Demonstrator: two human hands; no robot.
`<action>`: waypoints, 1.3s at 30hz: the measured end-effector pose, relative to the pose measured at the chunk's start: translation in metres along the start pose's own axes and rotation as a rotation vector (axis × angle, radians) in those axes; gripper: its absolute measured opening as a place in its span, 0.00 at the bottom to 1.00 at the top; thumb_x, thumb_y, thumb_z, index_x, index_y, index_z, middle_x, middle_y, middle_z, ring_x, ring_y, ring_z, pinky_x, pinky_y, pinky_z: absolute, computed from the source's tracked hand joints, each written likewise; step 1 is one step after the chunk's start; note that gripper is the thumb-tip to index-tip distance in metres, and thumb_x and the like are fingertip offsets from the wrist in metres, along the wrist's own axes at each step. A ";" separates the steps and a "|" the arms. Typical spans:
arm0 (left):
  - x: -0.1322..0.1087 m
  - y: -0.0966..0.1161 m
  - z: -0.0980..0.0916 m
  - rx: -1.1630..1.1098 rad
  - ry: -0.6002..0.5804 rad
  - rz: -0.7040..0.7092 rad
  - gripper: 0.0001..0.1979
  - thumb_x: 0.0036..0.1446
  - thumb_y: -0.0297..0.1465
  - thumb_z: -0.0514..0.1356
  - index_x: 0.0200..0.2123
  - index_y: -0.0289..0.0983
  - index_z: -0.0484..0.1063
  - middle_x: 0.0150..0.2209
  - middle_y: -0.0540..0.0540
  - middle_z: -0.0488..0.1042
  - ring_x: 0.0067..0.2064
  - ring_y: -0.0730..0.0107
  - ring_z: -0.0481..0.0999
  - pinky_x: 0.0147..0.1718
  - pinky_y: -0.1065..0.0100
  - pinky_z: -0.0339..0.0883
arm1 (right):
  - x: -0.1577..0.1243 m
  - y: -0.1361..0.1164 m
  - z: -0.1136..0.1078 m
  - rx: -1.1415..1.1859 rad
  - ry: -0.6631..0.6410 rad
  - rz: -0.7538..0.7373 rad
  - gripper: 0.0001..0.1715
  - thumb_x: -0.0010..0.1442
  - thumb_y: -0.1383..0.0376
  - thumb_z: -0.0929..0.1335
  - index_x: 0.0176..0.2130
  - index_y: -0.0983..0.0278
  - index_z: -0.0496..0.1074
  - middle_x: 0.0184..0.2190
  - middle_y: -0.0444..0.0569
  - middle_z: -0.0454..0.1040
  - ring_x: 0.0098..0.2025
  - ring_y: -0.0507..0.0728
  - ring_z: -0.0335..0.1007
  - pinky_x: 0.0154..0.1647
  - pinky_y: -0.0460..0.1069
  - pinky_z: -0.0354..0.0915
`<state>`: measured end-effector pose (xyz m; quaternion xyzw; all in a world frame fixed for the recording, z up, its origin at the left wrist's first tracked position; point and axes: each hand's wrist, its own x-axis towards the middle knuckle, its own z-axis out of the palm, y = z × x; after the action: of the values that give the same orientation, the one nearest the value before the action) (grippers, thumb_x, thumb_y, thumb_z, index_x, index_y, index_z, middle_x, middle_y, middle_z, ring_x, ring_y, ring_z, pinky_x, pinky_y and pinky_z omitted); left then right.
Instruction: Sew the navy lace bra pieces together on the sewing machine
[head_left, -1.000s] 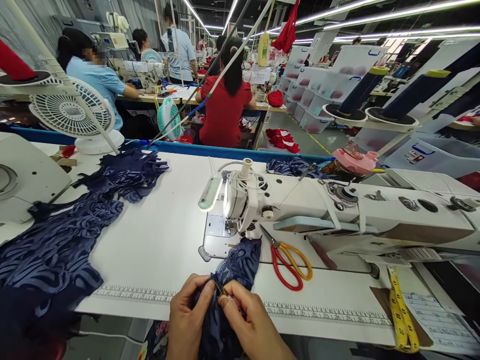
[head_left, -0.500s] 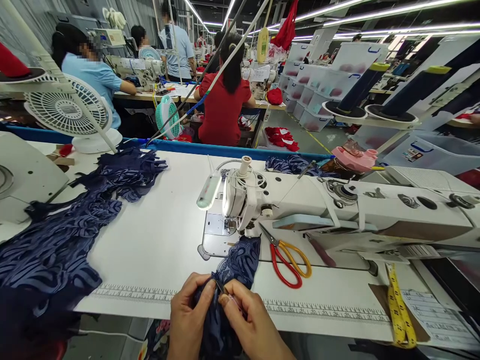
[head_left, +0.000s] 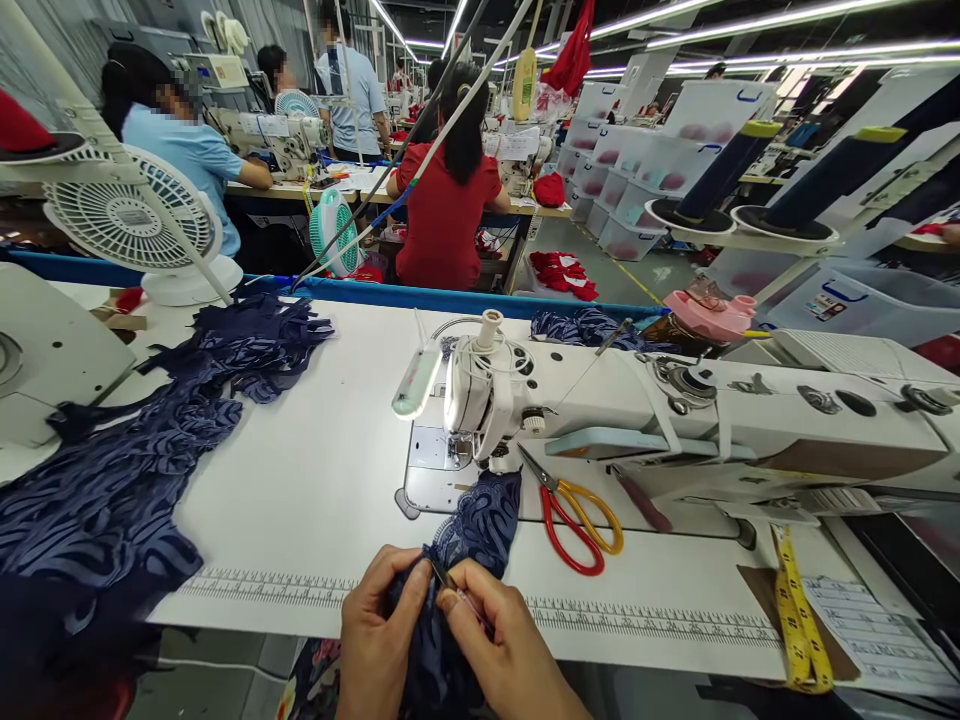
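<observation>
My left hand [head_left: 385, 622] pinches a piece of navy patterned lace fabric [head_left: 480, 522] between thumb and forefinger at the table's front edge. Closed around a small pointed tool [head_left: 441, 573] is my right hand [head_left: 491, 635]. The tool has a dark metal tip and what looks like a pinkish handle, mostly hidden by my fingers; its tip meets the fabric at my left thumb. The fabric's far end lies by the sewing machine's needle area [head_left: 459, 450], and its near end hangs toward my lap. Scissors [head_left: 574, 515] with one red and one orange handle lie to the right.
A long pile of navy lace pieces [head_left: 142, 460] covers the table's left side. The sewing machine [head_left: 600, 395] spans the right. A yellow tape measure [head_left: 801, 620] hangs over the front edge near a paper sheet [head_left: 862, 625]. A white fan [head_left: 135, 215] and co-workers are beyond.
Both hands keep nearly the same place and grip on the fabric and the pointed tool. The view has shifted very slightly.
</observation>
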<state>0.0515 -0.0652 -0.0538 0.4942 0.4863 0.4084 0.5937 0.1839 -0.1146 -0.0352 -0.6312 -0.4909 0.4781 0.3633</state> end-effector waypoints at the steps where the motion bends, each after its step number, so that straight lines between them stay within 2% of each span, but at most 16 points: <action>1: 0.000 0.000 0.000 -0.004 -0.004 0.001 0.13 0.55 0.42 0.64 0.31 0.37 0.76 0.30 0.48 0.72 0.35 0.67 0.72 0.36 0.72 0.69 | 0.000 0.001 0.000 0.001 0.001 0.000 0.21 0.67 0.51 0.60 0.29 0.61 0.58 0.21 0.37 0.51 0.23 0.49 0.47 0.23 0.46 0.45; 15: 0.000 0.002 0.002 0.015 0.029 0.017 0.14 0.54 0.43 0.65 0.30 0.37 0.76 0.29 0.48 0.72 0.34 0.67 0.72 0.35 0.72 0.69 | 0.002 0.002 0.001 0.059 0.010 0.021 0.22 0.66 0.49 0.61 0.29 0.61 0.58 0.21 0.37 0.51 0.23 0.49 0.46 0.23 0.46 0.45; 20: 0.000 -0.002 0.001 0.032 0.031 0.068 0.12 0.55 0.41 0.64 0.29 0.37 0.75 0.29 0.49 0.71 0.33 0.69 0.72 0.35 0.74 0.68 | 0.003 0.002 0.006 0.241 0.002 0.068 0.24 0.64 0.46 0.63 0.29 0.61 0.58 0.19 0.36 0.48 0.22 0.48 0.44 0.21 0.46 0.42; 23: 0.001 -0.004 0.000 0.045 0.042 0.100 0.11 0.56 0.39 0.64 0.29 0.37 0.74 0.29 0.49 0.70 0.33 0.69 0.71 0.34 0.74 0.68 | 0.004 0.001 0.007 0.383 -0.053 0.077 0.26 0.63 0.43 0.64 0.29 0.60 0.58 0.17 0.34 0.48 0.20 0.48 0.43 0.20 0.45 0.42; 25: 0.001 -0.005 -0.001 0.055 0.038 0.118 0.10 0.57 0.38 0.64 0.29 0.37 0.74 0.29 0.49 0.70 0.33 0.69 0.71 0.34 0.74 0.68 | 0.005 -0.001 0.006 0.396 -0.078 0.080 0.27 0.63 0.43 0.64 0.28 0.60 0.57 0.17 0.34 0.48 0.20 0.48 0.43 0.20 0.45 0.42; 32: 0.002 -0.007 -0.004 0.107 0.043 0.239 0.05 0.57 0.33 0.63 0.31 0.39 0.75 0.30 0.50 0.72 0.33 0.71 0.73 0.33 0.76 0.68 | 0.003 -0.002 0.004 0.083 0.042 0.001 0.21 0.66 0.51 0.61 0.28 0.61 0.58 0.20 0.36 0.49 0.23 0.48 0.45 0.23 0.45 0.44; 39: 0.004 -0.006 -0.007 0.125 0.023 0.278 0.03 0.58 0.32 0.63 0.31 0.40 0.75 0.29 0.51 0.71 0.32 0.72 0.72 0.33 0.77 0.68 | 0.002 -0.005 -0.003 -0.212 0.026 -0.131 0.14 0.68 0.60 0.59 0.30 0.61 0.59 0.20 0.37 0.54 0.22 0.49 0.50 0.24 0.46 0.45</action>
<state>0.0458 -0.0613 -0.0603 0.5879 0.4446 0.4612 0.4940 0.1853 -0.1119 -0.0302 -0.6389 -0.5741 0.3905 0.3312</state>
